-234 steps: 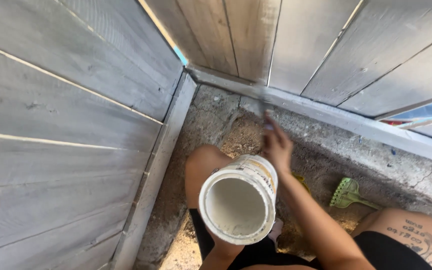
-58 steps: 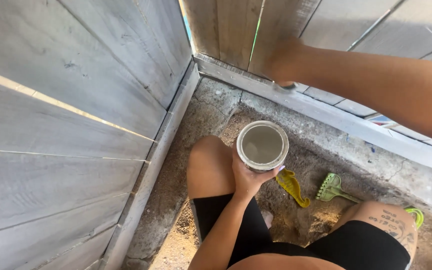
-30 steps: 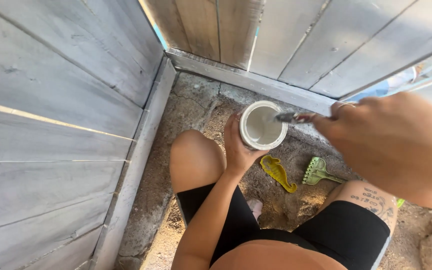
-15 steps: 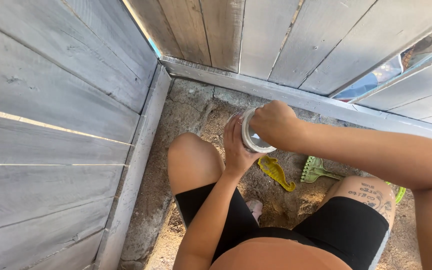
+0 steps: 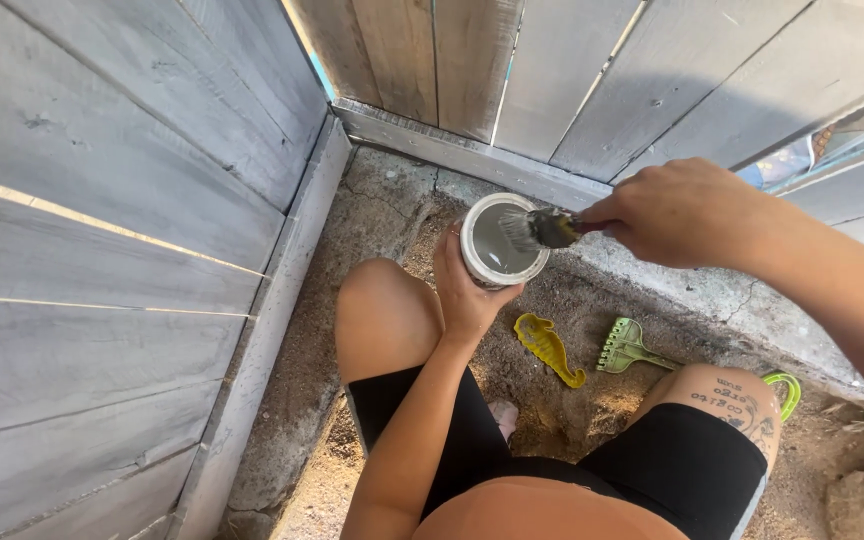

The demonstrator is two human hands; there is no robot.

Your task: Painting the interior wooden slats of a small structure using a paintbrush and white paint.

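My left hand (image 5: 465, 297) grips a white paint can (image 5: 497, 240) from below and holds it up above my left knee. Grey paint fills the can. My right hand (image 5: 677, 212) holds a paintbrush (image 5: 544, 229) by its handle. The brush bristles lie across the can's open top, wet with grey paint. I am crouched in a fence corner, both knees bent over sandy ground.
Grey-painted fence boards (image 5: 102, 230) stand on the left. Partly painted boards (image 5: 592, 70) run along the back above a concrete kerb (image 5: 652, 280). On the sand lie a yellow seahorse mould (image 5: 549, 348) and a green toy rake (image 5: 632, 347).
My right hand came down from the back fence boards to the can. It has drawn back to the right, and the brush head now shows over the can's rim.
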